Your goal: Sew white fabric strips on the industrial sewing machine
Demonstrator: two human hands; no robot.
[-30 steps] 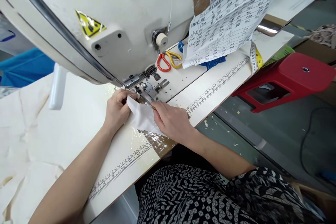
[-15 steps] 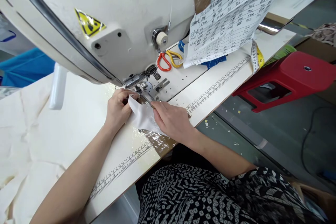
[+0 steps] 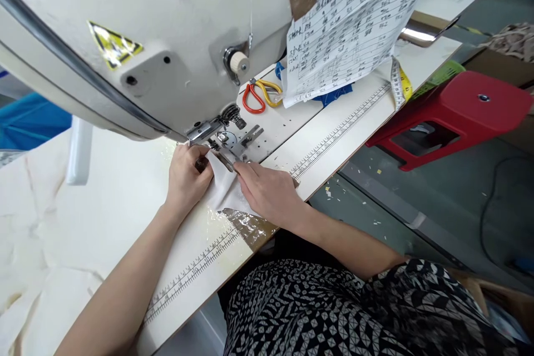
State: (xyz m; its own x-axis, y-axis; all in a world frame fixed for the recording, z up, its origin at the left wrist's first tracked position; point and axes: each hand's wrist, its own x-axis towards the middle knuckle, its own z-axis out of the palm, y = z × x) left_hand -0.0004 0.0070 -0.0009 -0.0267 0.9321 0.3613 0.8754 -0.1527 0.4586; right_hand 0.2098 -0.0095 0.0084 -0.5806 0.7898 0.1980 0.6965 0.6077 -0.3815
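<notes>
A small piece of white fabric (image 3: 228, 188) lies under both hands, just in front of the needle area of a sewing machine (image 3: 179, 39). My left hand (image 3: 188, 173) is closed on the fabric's left edge, its fingers curled close to the presser foot. My right hand (image 3: 269, 192) pinches the fabric's right side beside a flat metal guide (image 3: 225, 157); its fingertips are partly hidden. The metal needle parts (image 3: 206, 130) sit directly beyond the fingers.
Red-and-yellow-handled scissors (image 3: 261, 97) lie on the machine bed beside a handwritten sheet (image 3: 354, 33). A tape measure (image 3: 400, 83) hangs over the table edge. Pale fabric pieces (image 3: 25, 245) lie at left. A red stool (image 3: 467, 105) stands at right.
The camera view has shifted, so the machine appears further left. Both hands keep their grip, and the fabric between them is more creased and pulled tighter.
</notes>
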